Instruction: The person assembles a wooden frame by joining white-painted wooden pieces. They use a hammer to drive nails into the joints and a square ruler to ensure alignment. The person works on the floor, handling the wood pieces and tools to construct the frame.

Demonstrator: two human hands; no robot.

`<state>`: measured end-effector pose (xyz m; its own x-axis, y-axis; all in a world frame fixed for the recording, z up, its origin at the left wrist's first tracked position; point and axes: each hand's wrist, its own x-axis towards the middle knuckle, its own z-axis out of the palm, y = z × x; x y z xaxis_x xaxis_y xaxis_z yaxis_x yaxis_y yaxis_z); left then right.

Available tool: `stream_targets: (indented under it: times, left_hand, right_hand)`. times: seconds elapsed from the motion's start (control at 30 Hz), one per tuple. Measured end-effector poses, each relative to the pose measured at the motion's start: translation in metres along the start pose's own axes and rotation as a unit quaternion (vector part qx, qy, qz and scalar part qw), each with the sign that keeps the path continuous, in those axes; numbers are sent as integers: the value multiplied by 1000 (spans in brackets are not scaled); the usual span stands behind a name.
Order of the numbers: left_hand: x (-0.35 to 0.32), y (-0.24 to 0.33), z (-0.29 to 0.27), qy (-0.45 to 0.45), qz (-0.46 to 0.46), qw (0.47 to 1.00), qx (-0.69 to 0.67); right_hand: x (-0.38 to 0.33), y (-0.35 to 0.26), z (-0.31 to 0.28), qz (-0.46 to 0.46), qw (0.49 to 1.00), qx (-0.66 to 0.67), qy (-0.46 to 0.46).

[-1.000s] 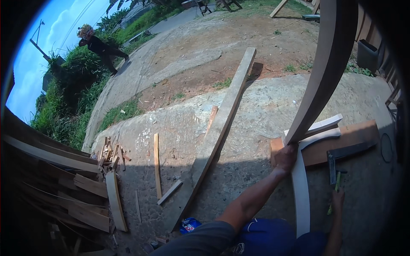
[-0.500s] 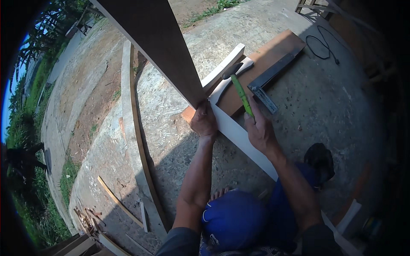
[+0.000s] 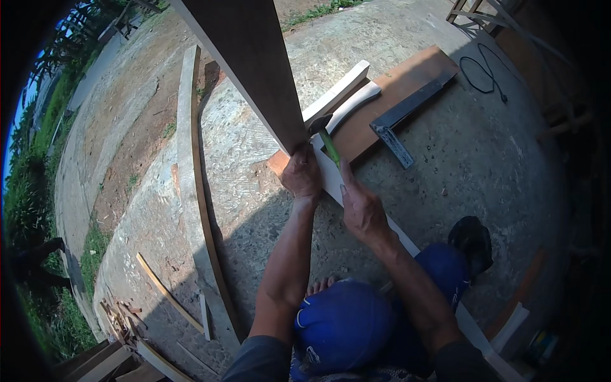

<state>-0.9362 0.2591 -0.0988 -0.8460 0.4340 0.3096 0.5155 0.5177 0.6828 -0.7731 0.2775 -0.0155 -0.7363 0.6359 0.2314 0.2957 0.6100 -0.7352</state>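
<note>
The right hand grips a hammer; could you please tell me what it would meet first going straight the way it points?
Beyond its hammer, the right hand would probably first meet the dark board near its lower end, though depth is unclear and the pale wood piece might come sooner.

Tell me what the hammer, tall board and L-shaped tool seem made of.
Hammer: dark, dull head, probably metal; green handle, material unclear. Tall board: likely smooth wood, brown face with paler edge. L-shaped tool: perhaps metal, one arm dark, one scuffed grey.

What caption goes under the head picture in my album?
Left hand holding a tall board, right hand gripping a green-handled hammer.
</note>
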Motion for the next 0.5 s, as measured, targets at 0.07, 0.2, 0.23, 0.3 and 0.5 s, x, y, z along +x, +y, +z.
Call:
stream_targets:
  times: [0.07, 0.2, 0.23, 0.3, 0.5]
  left_hand:
    - [0, 0, 1, 9, 0, 1000, -3]
    - [0, 0, 3, 29, 6, 999, -15]
    - [0, 1, 2, 25, 2, 1000, -14]
    - [0, 0, 1, 23, 0, 1000, -9]
    - [0, 1, 0, 4, -8, 1000, -10]
  right_hand:
    - [-1, 0, 0, 7, 1000, -6, -12]
    - [-3, -3, -1, 50, 997, -9, -54]
    - [-2, -3, -1, 29, 999, -4, -38]
    - [-2, -4, -1, -2, 1000, -10, 3]
    - [-2, -7, -2, 52, 996, -36, -62]
